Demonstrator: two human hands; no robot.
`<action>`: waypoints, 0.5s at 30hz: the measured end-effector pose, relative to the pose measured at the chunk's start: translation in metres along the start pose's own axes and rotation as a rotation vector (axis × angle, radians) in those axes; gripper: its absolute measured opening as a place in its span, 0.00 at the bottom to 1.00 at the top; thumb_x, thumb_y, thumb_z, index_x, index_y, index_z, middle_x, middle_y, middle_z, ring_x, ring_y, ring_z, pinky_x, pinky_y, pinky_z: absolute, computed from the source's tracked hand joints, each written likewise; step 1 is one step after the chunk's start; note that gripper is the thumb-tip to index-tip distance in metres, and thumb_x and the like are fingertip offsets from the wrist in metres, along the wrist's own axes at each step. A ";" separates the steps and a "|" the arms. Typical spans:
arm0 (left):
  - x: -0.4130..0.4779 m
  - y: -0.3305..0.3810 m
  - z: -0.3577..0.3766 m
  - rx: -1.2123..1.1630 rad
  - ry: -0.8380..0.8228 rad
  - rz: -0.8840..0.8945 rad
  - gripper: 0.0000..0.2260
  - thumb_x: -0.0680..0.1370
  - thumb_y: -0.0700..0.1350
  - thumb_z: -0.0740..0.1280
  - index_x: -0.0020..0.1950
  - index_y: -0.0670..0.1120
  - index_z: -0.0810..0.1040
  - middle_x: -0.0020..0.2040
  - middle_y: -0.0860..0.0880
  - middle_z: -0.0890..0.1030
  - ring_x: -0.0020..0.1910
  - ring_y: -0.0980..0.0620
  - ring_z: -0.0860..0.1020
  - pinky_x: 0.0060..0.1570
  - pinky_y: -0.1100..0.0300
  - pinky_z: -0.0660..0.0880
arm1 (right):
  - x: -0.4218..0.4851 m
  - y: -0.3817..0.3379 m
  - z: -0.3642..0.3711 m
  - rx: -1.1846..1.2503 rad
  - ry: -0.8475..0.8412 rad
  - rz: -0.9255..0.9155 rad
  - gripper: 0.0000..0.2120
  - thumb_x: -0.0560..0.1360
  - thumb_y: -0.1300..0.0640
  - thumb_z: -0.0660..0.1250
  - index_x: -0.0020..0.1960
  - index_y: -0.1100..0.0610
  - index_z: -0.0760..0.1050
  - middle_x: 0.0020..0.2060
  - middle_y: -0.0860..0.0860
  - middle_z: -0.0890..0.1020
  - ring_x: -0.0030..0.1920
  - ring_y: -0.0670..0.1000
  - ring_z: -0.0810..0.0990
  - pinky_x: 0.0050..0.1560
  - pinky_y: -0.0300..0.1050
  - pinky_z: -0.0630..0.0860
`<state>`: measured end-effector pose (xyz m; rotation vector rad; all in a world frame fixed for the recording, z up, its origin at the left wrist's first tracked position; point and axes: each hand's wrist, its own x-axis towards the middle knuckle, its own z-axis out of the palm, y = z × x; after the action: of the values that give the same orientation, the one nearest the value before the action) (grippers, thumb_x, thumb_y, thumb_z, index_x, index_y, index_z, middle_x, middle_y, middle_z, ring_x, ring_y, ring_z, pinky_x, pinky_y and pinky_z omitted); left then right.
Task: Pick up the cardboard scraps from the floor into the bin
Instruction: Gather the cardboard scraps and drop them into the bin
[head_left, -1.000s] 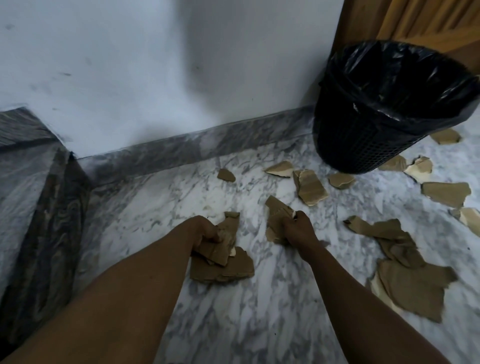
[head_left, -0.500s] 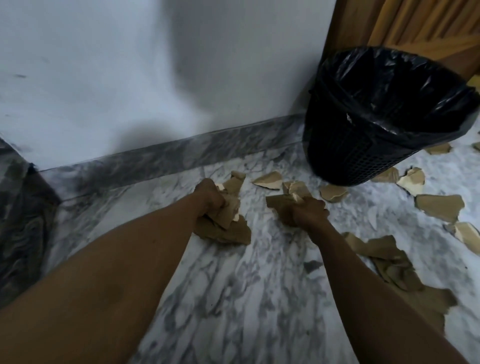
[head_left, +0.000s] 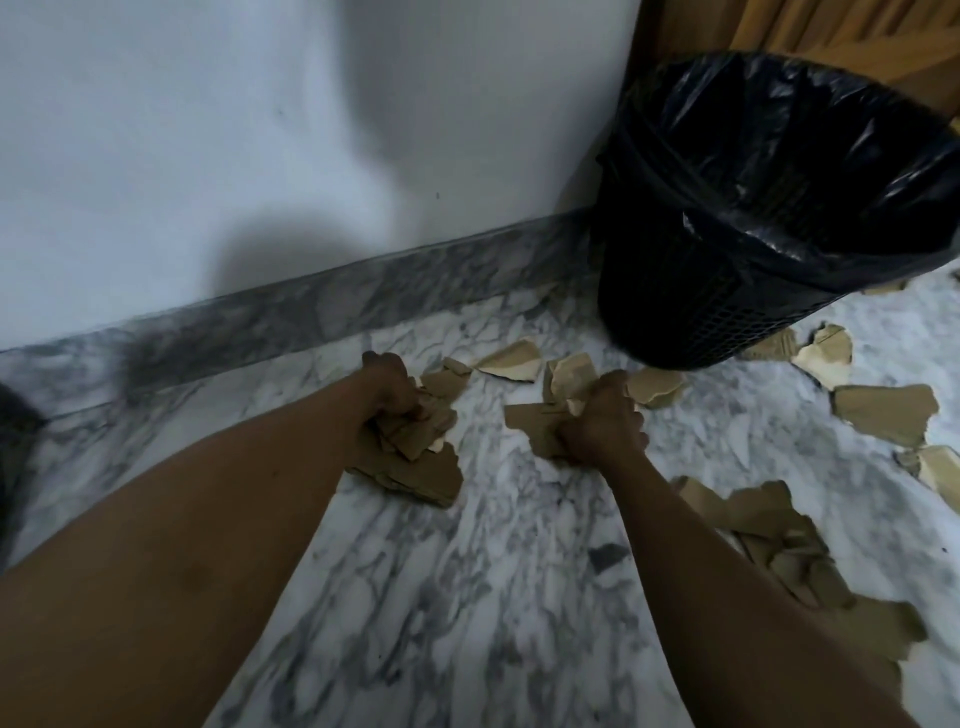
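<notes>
My left hand grips a bundle of brown cardboard scraps just above the marble floor. My right hand grips another clump of cardboard scraps, with a torn piece sticking up past the knuckles. The black mesh bin, lined with a black plastic bag, stands at the upper right, beyond my right hand. Several loose scraps lie on the floor near the bin's base, among them a pale piece and a larger one.
A white wall with a grey marble skirting runs behind my hands. A pile of bigger cardboard pieces lies to the right of my right forearm. A wooden door rises behind the bin. White-grey marble floor lies between my arms.
Both hands, each holding its scraps, have moved forward toward the wall and bin. The right hand has gathered another piece. The view has shifted closer to the bin.
</notes>
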<state>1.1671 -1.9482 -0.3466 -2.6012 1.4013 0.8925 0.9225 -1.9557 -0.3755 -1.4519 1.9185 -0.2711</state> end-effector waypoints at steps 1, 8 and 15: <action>0.004 0.000 0.000 0.003 0.011 -0.008 0.28 0.75 0.49 0.73 0.70 0.38 0.71 0.69 0.38 0.72 0.67 0.40 0.72 0.65 0.52 0.70 | -0.002 0.001 -0.001 0.046 0.030 -0.018 0.40 0.68 0.58 0.71 0.73 0.55 0.53 0.66 0.59 0.71 0.66 0.63 0.70 0.66 0.59 0.63; 0.003 -0.010 0.010 -0.076 0.014 0.022 0.25 0.70 0.46 0.79 0.61 0.35 0.76 0.55 0.42 0.78 0.51 0.44 0.77 0.46 0.58 0.73 | -0.005 0.012 -0.012 -0.026 -0.084 -0.110 0.26 0.69 0.44 0.64 0.62 0.58 0.75 0.62 0.58 0.77 0.64 0.62 0.73 0.66 0.56 0.69; 0.005 -0.009 0.011 -0.008 0.014 0.070 0.29 0.69 0.48 0.79 0.65 0.38 0.74 0.63 0.41 0.76 0.56 0.42 0.77 0.52 0.54 0.76 | 0.039 0.038 -0.058 -0.218 -0.095 -0.152 0.38 0.73 0.39 0.62 0.76 0.59 0.61 0.74 0.59 0.63 0.75 0.63 0.58 0.75 0.63 0.51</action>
<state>1.1715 -1.9433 -0.3607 -2.5838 1.5042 0.8909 0.8517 -1.9917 -0.3697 -1.7261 1.8082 -0.0609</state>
